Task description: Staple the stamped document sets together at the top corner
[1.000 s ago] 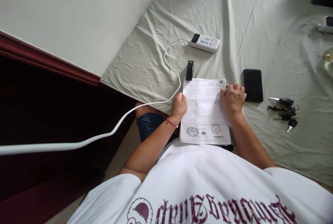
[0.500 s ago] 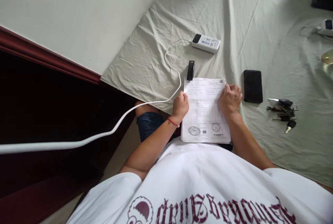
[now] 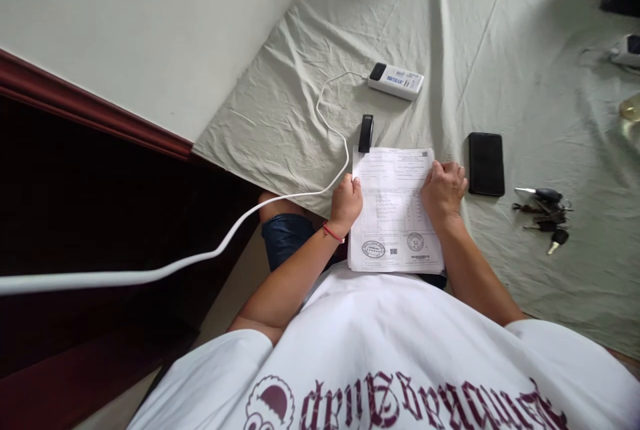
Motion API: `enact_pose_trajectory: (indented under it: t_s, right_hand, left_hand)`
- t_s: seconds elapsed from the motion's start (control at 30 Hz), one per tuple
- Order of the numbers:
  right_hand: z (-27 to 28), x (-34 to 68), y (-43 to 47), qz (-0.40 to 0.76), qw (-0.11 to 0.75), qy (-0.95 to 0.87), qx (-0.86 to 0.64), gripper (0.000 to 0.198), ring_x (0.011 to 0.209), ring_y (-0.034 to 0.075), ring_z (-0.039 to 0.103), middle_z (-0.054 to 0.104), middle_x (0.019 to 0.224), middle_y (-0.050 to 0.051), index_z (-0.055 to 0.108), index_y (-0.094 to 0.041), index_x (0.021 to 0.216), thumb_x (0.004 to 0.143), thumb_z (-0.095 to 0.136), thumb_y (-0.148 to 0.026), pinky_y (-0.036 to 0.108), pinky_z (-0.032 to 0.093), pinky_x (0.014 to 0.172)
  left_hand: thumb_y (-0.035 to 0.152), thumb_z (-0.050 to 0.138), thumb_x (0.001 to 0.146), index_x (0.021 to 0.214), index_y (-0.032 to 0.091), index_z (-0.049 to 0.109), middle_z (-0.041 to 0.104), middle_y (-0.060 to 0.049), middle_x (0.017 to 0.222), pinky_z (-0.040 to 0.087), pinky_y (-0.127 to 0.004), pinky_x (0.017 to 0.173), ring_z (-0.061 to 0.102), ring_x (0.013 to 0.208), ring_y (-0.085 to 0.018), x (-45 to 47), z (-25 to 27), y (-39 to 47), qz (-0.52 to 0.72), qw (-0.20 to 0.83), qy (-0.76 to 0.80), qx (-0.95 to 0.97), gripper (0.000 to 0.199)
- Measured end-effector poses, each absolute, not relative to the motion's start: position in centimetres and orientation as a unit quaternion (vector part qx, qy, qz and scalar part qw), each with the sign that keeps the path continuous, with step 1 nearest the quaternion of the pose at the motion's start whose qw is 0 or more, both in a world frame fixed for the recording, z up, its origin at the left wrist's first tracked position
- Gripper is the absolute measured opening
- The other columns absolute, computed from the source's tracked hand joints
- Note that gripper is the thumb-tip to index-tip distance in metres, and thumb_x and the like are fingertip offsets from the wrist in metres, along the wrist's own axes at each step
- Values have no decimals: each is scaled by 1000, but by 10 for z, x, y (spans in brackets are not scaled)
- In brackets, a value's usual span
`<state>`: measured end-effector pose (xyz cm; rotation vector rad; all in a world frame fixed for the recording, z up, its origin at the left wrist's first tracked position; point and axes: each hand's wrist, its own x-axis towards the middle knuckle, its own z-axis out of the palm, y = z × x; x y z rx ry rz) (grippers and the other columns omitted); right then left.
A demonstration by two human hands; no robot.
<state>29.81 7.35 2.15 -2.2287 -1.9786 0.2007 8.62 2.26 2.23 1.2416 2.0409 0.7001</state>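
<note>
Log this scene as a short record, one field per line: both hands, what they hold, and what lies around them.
left hand: grips the left edge of the printed papers
right hand: rests on the papers' right edge, fingers curled over it
papers: stamped sheets, lying on the lap and the bed edge
stapler: black, at the papers' top left corner
power bank: white, with a white cable plugged in
phone: dark screen, right of the right hand
keys: bunch further right
surface: pale green sheet, wrinkled
</note>
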Motion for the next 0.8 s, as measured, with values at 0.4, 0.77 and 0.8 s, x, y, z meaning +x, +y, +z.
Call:
enact_pose_trajectory:
  t_s: [0.4, 0.77, 0.8]
  right_hand:
    - [30, 308, 93, 143, 100, -614, -770, 39, 104, 33, 71, 79, 117, 17, 79, -17, 124, 108, 50, -37, 43, 51, 90]
    - [30, 314, 105, 141, 85, -610, -775, 35, 95, 31, 73, 82, 107, 16, 84, -19, 111, 104, 57, -40, 38, 51, 79]
    - [28, 314, 104, 138, 88, -610, -776, 36, 94, 31, 73, 82, 106, 16, 84, -19, 111, 104, 56, -40, 38, 50, 78]
  left_hand:
    - [18, 55, 104, 74, 27, 38, 61, -3, 75, 40, -35, 76, 59, 77, -22, 82, 14, 28, 279, 326, 776, 462, 35]
    - [16, 56, 103, 67, 24, 44, 50, 2, 67, 37, -32, 71, 48, 69, -17, 79, 6, 31, 366, 364, 750, 414, 39]
    - [16, 55, 104, 67, 23, 43, 50, 2, 67, 36, -31, 70, 47, 69, -17, 79, 7, 29, 374, 372, 744, 410, 39]
